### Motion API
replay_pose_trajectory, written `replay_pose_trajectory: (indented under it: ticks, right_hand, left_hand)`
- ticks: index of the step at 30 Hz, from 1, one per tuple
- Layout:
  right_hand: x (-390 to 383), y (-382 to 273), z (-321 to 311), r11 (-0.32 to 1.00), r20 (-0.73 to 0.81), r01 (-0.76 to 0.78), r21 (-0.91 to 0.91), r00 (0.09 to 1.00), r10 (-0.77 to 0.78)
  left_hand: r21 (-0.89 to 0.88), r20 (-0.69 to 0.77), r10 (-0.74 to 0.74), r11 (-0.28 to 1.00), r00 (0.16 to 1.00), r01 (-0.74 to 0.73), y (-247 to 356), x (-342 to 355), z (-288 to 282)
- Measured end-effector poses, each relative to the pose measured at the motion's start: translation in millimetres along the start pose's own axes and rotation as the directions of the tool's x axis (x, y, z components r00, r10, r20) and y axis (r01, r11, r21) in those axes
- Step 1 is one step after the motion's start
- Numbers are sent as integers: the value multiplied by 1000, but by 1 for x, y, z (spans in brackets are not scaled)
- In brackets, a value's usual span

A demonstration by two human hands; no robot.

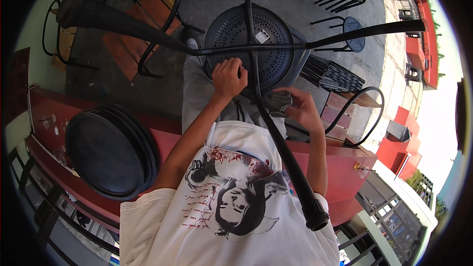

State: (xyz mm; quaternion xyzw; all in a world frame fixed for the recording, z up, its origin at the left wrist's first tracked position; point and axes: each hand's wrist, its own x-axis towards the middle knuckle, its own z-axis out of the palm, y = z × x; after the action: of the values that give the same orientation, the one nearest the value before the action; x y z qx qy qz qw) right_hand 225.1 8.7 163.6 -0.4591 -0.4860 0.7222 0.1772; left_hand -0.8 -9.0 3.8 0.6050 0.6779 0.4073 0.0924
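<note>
A black four-legged metal frame (pixel 290 167) lies crosswise over a round, perforated black seat (pixel 277 32), its legs spreading outward. One leg runs toward me and ends in a dark foot cap beside my shirt. My left hand (pixel 230 77) is closed at the seat's near left rim, left of the frame's crossing; what its curled fingers hold is hidden. To the right of the near leg, my right hand (pixel 303 111) grips a bunched grey cloth (pixel 279 102), which is close to that leg. A small white label (pixel 262 36) shows on the seat.
Several black round discs (pixel 106 152) lean stacked on the red ledge (pixel 340 165) at my left. Wooden-slat chairs (pixel 143 34) stand ahead left. Blue-topped stools (pixel 355 32) and a pile of folded black metal pieces (pixel 332 74) are on the right.
</note>
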Motion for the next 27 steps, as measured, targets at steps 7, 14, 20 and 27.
replay_pose_trajectory:
  ticks: [7,14,20,27]
  right_hand:
    - [117,0,12,542,-2,275,-794,891,-454]
    - [149,2,37,226,101,165,-960,957,-273]
    - [136,13,45,66,114,135,-989,960,-256]
    - [105,21,46,120,137,138,-983,990,-13]
  left_hand:
    - [-114,1,8,993,1000,-7,-2,-1,-4]
    - [-159,-46,13,987,999,-20,-7,-4,-4]
    - [-110,12,8,994,1000,-7,-10,-7,-2]
    - [-110,-4,28,994,1000,-28,-9,-6,-4]
